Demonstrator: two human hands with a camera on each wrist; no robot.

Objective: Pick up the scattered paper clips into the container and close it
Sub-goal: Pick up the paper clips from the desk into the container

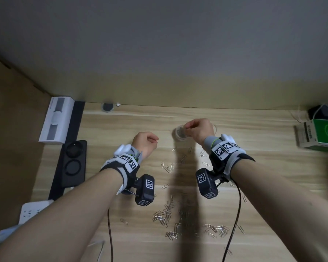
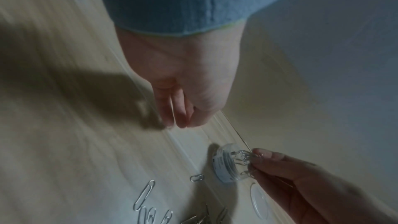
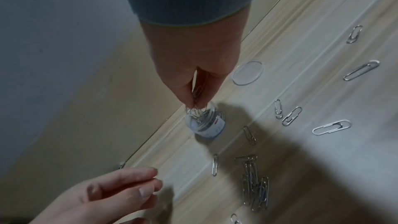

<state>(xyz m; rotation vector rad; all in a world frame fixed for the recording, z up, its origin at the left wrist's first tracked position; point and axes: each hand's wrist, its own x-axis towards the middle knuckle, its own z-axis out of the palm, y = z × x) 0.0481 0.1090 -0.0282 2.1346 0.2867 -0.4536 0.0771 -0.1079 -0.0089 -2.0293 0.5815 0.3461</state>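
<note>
A small clear round container stands open on the wooden desk near the back wall. My right hand pinches a bunch of paper clips right over its mouth, their ends dipping inside. Its clear round lid lies flat just right of it. My left hand hovers left of the container, fingers loosely curled and holding nothing. Several loose paper clips lie scattered nearer to me.
A white box and a black tray line the desk's left side, with a power strip below them. A green and white carton sits at the right edge. Two cables trail from my wrists.
</note>
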